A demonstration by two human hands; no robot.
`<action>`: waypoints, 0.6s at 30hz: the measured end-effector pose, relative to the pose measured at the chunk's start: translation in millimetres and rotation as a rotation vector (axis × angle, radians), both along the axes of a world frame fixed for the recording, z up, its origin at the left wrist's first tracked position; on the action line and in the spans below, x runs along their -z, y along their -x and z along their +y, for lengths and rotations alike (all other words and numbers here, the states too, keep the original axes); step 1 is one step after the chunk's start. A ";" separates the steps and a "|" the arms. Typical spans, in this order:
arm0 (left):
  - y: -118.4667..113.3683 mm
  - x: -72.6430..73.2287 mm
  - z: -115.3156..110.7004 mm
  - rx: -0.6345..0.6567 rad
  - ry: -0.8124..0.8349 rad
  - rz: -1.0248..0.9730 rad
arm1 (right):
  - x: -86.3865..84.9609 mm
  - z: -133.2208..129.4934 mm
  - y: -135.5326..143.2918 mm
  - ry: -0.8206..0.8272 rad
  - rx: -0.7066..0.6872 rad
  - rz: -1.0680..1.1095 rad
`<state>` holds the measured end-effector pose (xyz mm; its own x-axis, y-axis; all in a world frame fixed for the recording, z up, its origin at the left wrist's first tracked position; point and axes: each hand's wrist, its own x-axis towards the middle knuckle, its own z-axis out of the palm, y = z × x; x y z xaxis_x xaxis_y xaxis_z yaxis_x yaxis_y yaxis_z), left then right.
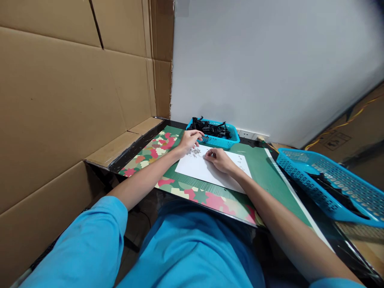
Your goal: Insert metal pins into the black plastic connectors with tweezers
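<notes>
My left hand [190, 141] hovers beside the front rim of a blue basket [230, 143], its fingers loosely bent and apart. Nothing can be made out between them. Just below it, a small pile of tiny metal-looking pieces [195, 152] lies on a white sheet [207, 173]. To the right of the pile, my right hand [220, 159] rests over the sheet with thumb and fingers pinched together. Something small and dark shows at those fingertips, too small to name. Black plastic parts [211, 129] fill the basket, tangled and sticking above its rim.
Several tiny pieces [240, 162] lie on the sheet's right side. A green mat [261, 168] with a patterned border covers the table. A second blue basket [324, 160] holding black parts stands at right. Cardboard [75, 88] walls the left; a power strip [247, 134] lies behind.
</notes>
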<state>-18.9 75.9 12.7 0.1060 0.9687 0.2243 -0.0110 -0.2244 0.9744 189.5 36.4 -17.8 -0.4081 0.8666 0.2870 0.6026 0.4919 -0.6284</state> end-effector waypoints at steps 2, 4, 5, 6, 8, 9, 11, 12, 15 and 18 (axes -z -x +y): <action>-0.3 -0.3 -0.4 0.006 0.000 -0.002 | 1.2 0.5 -1.7 -0.009 0.009 0.022; -0.4 -0.8 -0.6 0.008 0.001 -0.004 | 1.8 1.1 -3.4 -0.025 0.019 0.057; -0.4 -1.2 -0.7 0.008 0.000 -0.006 | 1.6 1.3 -4.0 -0.028 0.021 0.082; -0.3 -1.6 -0.8 0.008 -0.002 -0.007 | 1.0 1.3 -4.5 -0.023 0.017 0.112; 0.0 -2.4 -1.2 0.010 -0.004 -0.003 | -1.0 0.8 -5.1 0.006 -0.004 0.177; 0.2 -2.7 -1.4 0.010 -0.006 0.001 | -2.2 0.4 -5.1 0.019 -0.014 0.204; 0.5 -3.2 -1.8 0.007 -0.010 0.007 | -4.4 -0.3 -5.3 0.028 -0.028 0.237; 0.6 -3.3 -2.0 0.006 -0.011 0.009 | -5.2 -0.6 -5.6 0.023 -0.029 0.241; 0.8 -3.9 -2.2 0.002 -0.010 0.009 | -6.5 -1.5 -6.8 0.018 -0.018 0.240; 0.8 -4.6 -2.4 0.007 0.003 0.006 | -9.3 -5.5 -6.8 0.048 -0.010 0.240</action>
<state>-19.7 73.5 17.3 0.1143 0.9686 0.2208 -0.0070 -0.2214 0.9752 196.3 31.0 -8.5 -0.3422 0.8778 0.3352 0.4285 0.4632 -0.7758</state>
